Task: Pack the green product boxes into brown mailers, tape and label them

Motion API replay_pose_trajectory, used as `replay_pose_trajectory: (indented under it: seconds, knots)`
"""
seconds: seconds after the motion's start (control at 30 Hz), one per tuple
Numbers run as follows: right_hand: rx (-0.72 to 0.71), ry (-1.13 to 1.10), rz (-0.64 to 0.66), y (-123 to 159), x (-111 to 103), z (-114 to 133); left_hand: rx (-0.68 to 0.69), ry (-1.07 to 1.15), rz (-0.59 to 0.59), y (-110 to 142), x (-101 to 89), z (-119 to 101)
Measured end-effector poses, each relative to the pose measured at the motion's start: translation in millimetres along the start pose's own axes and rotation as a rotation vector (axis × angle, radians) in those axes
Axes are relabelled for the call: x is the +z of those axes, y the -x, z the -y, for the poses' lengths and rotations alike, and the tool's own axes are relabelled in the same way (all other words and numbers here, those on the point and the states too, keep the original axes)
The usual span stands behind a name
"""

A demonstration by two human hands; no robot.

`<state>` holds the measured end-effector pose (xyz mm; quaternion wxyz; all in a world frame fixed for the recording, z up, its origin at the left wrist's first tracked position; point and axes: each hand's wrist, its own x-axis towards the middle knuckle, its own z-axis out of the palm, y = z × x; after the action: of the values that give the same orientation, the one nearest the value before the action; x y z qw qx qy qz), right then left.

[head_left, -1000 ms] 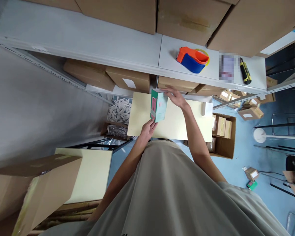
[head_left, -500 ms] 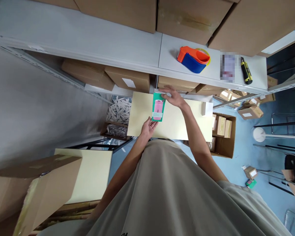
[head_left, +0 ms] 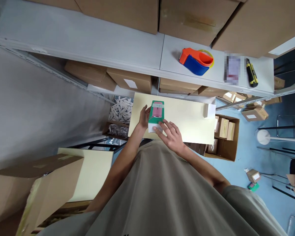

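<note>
White pieces [head_left: 121, 109] heaped left of cream surface [head_left: 186, 123]. Left hand [head_left: 144, 117] clamped on left side of green box [head_left: 157, 113], over surface. Right hand [head_left: 171, 135] — fingers spread, touching box's white near end; cannot tell if gripping. White box [head_left: 209, 110] — surface's right end.

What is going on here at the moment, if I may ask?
A person's left hand holds a small green, white and pink cardboard box by its left side, over a pale yellow rectangular table, while the right hand touches the box's white near end. A small white box sits near the table's right end.
</note>
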<state>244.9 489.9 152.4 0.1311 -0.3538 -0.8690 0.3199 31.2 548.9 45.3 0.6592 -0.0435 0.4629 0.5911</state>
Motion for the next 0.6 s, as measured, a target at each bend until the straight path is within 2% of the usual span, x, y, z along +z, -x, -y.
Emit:
replay_pose_trajectory:
  seconds: [0.1,0.23,0.4,0.53,0.6]
  knots:
    - [0.051,-0.008,-0.079,-2.9,-2.6,-12.0,-0.053,0.005,-0.048,-0.4,0.3,1.7]
    - [0.124,-0.075,-0.258,-29.6,-17.8,-39.4,-0.07,-0.032,-0.185,10.8,-13.5,16.9]
    - [0.268,-0.305,-0.454,-72.3,-24.2,-78.1,-0.002,-0.239,-0.192,42.1,-38.9,44.8]
    - [0.396,-0.467,-0.46,-102.1,-21.2,-103.2,0.09,-0.379,-0.188,62.9,-43.5,49.5]
    - [0.461,-0.564,-0.363,-115.1,-19.0,-116.2,0.157,-0.423,-0.182,73.7,-38.8,42.4]
